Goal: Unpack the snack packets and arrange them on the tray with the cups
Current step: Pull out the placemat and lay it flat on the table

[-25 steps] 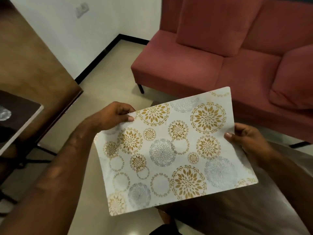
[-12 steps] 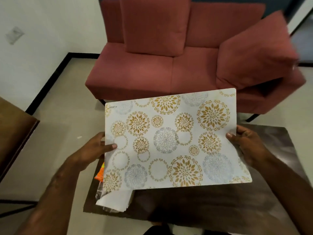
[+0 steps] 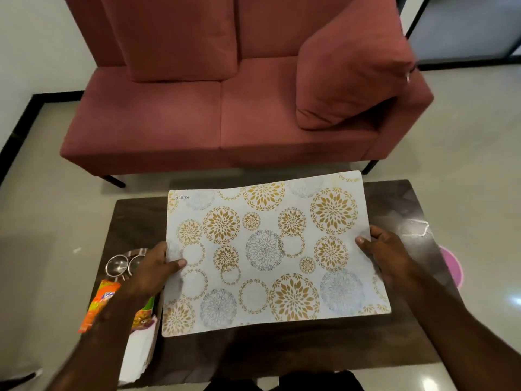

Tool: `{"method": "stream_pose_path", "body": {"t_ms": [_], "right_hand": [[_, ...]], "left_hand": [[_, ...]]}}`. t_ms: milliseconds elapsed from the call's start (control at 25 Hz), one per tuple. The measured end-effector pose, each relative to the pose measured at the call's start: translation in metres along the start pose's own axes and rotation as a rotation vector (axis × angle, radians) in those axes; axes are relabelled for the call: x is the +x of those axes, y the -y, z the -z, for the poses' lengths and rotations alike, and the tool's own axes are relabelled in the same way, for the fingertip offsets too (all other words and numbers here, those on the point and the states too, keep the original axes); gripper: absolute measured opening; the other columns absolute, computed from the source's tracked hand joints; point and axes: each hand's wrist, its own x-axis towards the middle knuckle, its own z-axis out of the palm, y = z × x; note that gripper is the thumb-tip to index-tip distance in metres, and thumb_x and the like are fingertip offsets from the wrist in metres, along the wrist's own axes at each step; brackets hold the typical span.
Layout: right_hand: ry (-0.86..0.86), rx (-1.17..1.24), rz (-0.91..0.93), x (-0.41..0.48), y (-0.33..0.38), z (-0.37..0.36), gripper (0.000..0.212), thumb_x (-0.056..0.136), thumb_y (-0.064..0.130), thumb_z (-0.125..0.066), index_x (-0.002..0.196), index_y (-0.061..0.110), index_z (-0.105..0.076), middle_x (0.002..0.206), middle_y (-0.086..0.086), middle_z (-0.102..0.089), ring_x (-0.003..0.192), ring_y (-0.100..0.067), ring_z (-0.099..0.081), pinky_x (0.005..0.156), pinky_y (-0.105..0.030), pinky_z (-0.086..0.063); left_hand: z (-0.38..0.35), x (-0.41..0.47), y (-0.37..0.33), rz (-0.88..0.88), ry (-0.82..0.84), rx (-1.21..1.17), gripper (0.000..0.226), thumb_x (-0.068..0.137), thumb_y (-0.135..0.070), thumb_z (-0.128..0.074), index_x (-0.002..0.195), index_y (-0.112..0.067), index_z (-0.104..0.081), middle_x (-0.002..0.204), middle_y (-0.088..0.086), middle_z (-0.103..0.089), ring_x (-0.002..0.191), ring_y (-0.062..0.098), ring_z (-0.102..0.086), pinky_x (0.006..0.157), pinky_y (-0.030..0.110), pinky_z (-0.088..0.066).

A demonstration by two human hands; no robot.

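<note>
Now lower over the dark table (image 3: 394,348), patterned mat (image 3: 270,255) gripped by left hand (image 3: 153,266) and right hand (image 3: 384,252).

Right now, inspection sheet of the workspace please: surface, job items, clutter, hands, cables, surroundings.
Surface: dark brown low table, glossy, glare at right.
Job's things: orange snack packets at left edge, partly under the left forearm; two shiny steel cups beyond them; white mat with gold and grey floral circles held above the table.
Clutter: white paper or bag at front left; pink round object off the right edge.
Grippers: left hand and right hand each pinch a mat side, thumb on top.
Cables: nothing seen.
Surroundings: red fabric sofa with loose cushion; pale floor.
</note>
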Motion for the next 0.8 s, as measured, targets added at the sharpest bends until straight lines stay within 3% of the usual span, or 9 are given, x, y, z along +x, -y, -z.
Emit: {"method": "stream_pose_path", "body": {"t_ms": [120, 280, 440, 600, 680, 800], "right_hand": [[-0.014, -0.058, -0.053, 0.033, -0.019, 0.042, 0.017, 0.099, 0.011, -0.063, 0.11, 0.019, -0.074, 0.104, -0.004, -0.082, 0.091, -0.029, -0.079, 0.063, -0.037, -0.064], [-0.086, -0.177, -0.102, 0.09, -0.047, 0.084, 0.022, 0.098, 0.02, -0.066, 0.119, 0.019, -0.069, 0.1, 0.005, -0.081, 0.08, -0.018, -0.08, 0.058, -0.031, -0.063], [-0.087, -0.256, -0.177, 0.143, -0.076, 0.102, 0.019, 0.099, 0.026, -0.065, 0.117, 0.025, -0.069, 0.111, 0.003, -0.079, 0.09, -0.025, -0.079, 0.083, -0.052, -0.063], [-0.021, -0.295, -0.222, 0.189, -0.098, 0.098, 0.026, 0.102, 0.026, -0.06, 0.126, 0.02, -0.066, 0.12, -0.001, -0.076, 0.101, -0.029, -0.076, 0.091, -0.057, -0.059], [-0.042, -0.332, -0.204, 0.206, -0.107, 0.096, 0.029, 0.102, 0.026, -0.06, 0.129, 0.017, -0.064, 0.124, -0.004, -0.074, 0.104, -0.03, -0.074, 0.09, -0.053, -0.06], [-0.122, -0.36, -0.172, 0.221, -0.119, 0.091, 0.03, 0.102, 0.022, -0.06, 0.13, 0.014, -0.064, 0.122, -0.007, -0.074, 0.099, -0.026, -0.074, 0.072, -0.034, -0.059]], "left_hand": [[-0.055, 0.025, -0.011, 0.052, -0.003, 0.053, 0.037, 0.093, -0.004, -0.066, 0.128, -0.006, -0.055, 0.124, 0.01, -0.07, 0.112, 0.029, -0.068, 0.097, 0.051, -0.055], [-0.126, 0.069, -0.007, 0.099, -0.032, 0.111, 0.039, 0.094, -0.008, -0.067, 0.13, -0.005, -0.052, 0.129, 0.011, -0.066, 0.112, 0.028, -0.065, 0.092, 0.044, -0.055], [-0.17, 0.116, 0.018, 0.164, -0.007, 0.15, 0.043, 0.095, -0.007, -0.065, 0.135, -0.001, -0.051, 0.136, 0.015, -0.062, 0.121, 0.036, -0.062, 0.103, 0.057, -0.05], [-0.199, 0.158, 0.051, 0.192, -0.02, 0.207, 0.043, 0.095, -0.007, -0.064, 0.135, 0.002, -0.051, 0.137, 0.018, -0.061, 0.122, 0.038, -0.061, 0.104, 0.057, -0.049], [-0.21, 0.177, 0.062, 0.204, -0.019, 0.245, 0.047, 0.096, -0.011, -0.065, 0.139, 0.0, -0.048, 0.141, 0.016, -0.059, 0.124, 0.037, -0.06, 0.104, 0.057, -0.049], [-0.227, 0.197, 0.075, 0.224, -0.067, 0.324, 0.052, 0.096, -0.017, -0.065, 0.142, -0.005, -0.042, 0.143, 0.012, -0.055, 0.125, 0.036, -0.057, 0.102, 0.056, -0.05]]}}
